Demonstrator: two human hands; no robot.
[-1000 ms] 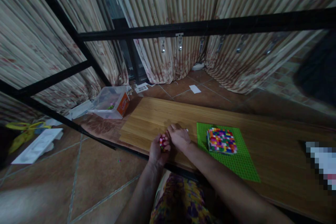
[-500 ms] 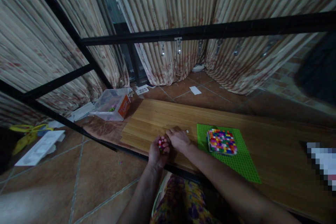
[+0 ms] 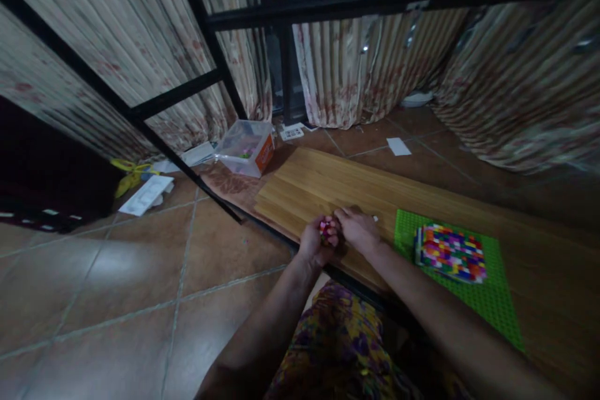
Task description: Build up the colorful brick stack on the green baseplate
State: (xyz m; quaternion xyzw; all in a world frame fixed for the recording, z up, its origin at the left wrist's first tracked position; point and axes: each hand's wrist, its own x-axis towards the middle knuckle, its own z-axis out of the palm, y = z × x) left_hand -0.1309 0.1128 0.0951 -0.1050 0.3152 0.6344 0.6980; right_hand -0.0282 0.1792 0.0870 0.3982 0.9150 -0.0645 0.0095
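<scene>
Cupped palm up, my left hand (image 3: 315, 242) is closed around several small colourful toy bricks (image 3: 325, 229). My right hand (image 3: 359, 230) is beside it, palm down, its fingertips bent in against the left fingers; whatever they pinch is hidden. Both hands are over the near edge of a wooden board (image 3: 323, 182). To their right lies a green studded baseplate (image 3: 500, 303), bearing a low multicoloured block of bricks (image 3: 452, 253) with pale sides. A tiny white piece (image 3: 375, 218) rests on the board just beyond my right hand.
A clear plastic box (image 3: 234, 159) with an orange label stands at the board's far left, some bricks inside. A black metal bar (image 3: 164, 151) runs along the left. White packaging (image 3: 147, 195) and a paper sheet (image 3: 398, 146) lie on the tiled floor.
The view has swung left, so the board, baseplate and hands appear farther right, and a dark cabinet shows at left. Both hands stay together, the bricks still in my left.
</scene>
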